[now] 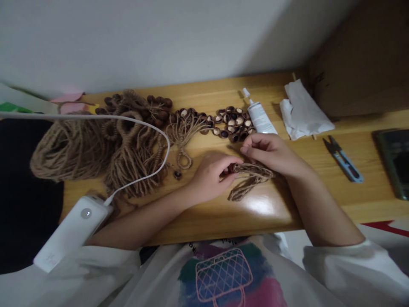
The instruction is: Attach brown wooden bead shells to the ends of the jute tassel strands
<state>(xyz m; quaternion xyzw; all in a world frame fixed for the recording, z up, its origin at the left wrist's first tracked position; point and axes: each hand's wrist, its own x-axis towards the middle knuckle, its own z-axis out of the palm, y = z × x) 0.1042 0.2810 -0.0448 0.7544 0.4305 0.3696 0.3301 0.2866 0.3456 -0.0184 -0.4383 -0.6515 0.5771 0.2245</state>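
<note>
A small bundle of jute twine [247, 181] lies on the wooden table [319, 187] in front of me. My left hand [209, 175] pinches its left end, fingers closed round it together with something dark I cannot make out. My right hand [271, 153] rests over the bundle's right end, fingers curled and pressed on the twine. Its frayed tail hangs toward the table's front edge.
Nut-shell halves [232, 123] and a white glue tube [259, 115] lie just behind my hands. Piles of twine loops and tassels [128, 140] fill the left. A white power bank [68, 232] with cable sits front left. Crumpled tissue [302, 113], blue snips [343, 158] and a phone [394, 160] lie right.
</note>
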